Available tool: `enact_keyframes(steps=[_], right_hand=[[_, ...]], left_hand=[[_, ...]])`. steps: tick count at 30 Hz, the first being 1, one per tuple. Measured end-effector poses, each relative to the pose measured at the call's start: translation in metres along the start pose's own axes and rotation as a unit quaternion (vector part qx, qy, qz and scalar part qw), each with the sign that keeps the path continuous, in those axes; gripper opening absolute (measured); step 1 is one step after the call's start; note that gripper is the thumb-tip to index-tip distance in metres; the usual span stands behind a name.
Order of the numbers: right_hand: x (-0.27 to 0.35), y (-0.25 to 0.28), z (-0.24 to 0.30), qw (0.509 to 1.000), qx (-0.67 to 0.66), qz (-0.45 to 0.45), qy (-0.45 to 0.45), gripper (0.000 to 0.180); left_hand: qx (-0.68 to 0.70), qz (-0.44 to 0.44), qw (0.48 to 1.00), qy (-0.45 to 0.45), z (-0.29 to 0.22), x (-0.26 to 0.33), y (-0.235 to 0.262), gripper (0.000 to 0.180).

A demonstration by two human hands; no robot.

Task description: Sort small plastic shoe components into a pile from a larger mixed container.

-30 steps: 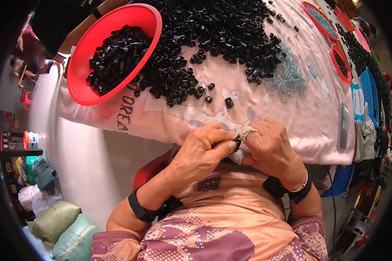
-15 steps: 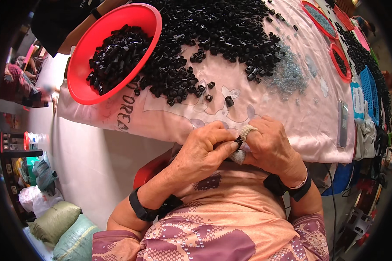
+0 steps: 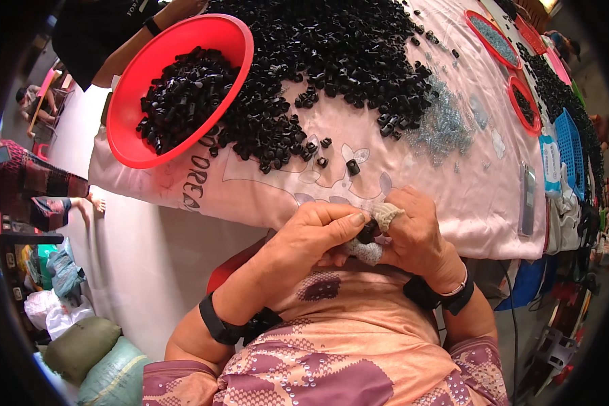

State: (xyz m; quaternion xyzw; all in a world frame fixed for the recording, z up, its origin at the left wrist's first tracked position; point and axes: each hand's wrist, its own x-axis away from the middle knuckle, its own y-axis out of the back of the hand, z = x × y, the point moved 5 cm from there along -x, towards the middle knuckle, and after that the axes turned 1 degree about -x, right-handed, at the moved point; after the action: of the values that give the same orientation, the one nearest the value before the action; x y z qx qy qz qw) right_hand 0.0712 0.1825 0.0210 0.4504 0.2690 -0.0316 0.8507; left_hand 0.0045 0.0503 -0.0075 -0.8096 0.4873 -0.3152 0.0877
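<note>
The person's left hand point(image 3: 318, 233) and right hand point(image 3: 416, 233) are meeting at the near edge of the table, both closed around one small black plastic piece point(image 3: 367, 232). The left thumb and fingers are pinching it from the left side, while the right hand, its fingertip wrapped in a pale cloth finger cover point(image 3: 388, 215), is pressing against it from the right. The piece is sitting squarely between the two hands, touching both, so neither hand is nearer; its long axis cannot be told, since the fingers are hiding most of it.

Ahead of the hands, a few loose black pieces are lying on the pink printed cloth point(image 3: 453, 196), and beyond them a large heap of black pieces point(image 3: 338, 61) is spreading across the table. Ahead and to the left, a red round basin point(image 3: 183, 152) is holding more of them, overhanging the table edge. Ahead and to the right, a pile of small silvery metal parts point(image 3: 443, 128) is lying beside the heap. Further right, a flat dark rectangular phone point(image 3: 526, 199) is resting near a blue basket point(image 3: 572, 145).
</note>
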Motion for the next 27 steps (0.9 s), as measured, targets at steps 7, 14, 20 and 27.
enact_keyframes(steps=[7,14,20,27], right_hand=[[0.003,0.0,0.001,1.0,0.012,0.0,0.028,0.032],[0.002,-0.005,-0.002,0.999,0.026,0.032,0.008,0.033],[0.002,-0.001,-0.002,0.999,0.033,0.006,0.001,0.032],[0.002,-0.002,-0.002,0.999,0.033,0.002,0.006,0.031]], left_hand=[[-0.033,0.007,0.999,0.006,0.004,-0.002,0.006,0.023],[-0.121,-0.038,0.991,-0.05,0.006,-0.005,0.005,0.019],[-0.137,-0.034,0.988,-0.062,0.004,-0.003,0.007,0.017],[-0.254,-0.101,0.948,-0.161,-0.003,-0.001,0.004,0.019]])
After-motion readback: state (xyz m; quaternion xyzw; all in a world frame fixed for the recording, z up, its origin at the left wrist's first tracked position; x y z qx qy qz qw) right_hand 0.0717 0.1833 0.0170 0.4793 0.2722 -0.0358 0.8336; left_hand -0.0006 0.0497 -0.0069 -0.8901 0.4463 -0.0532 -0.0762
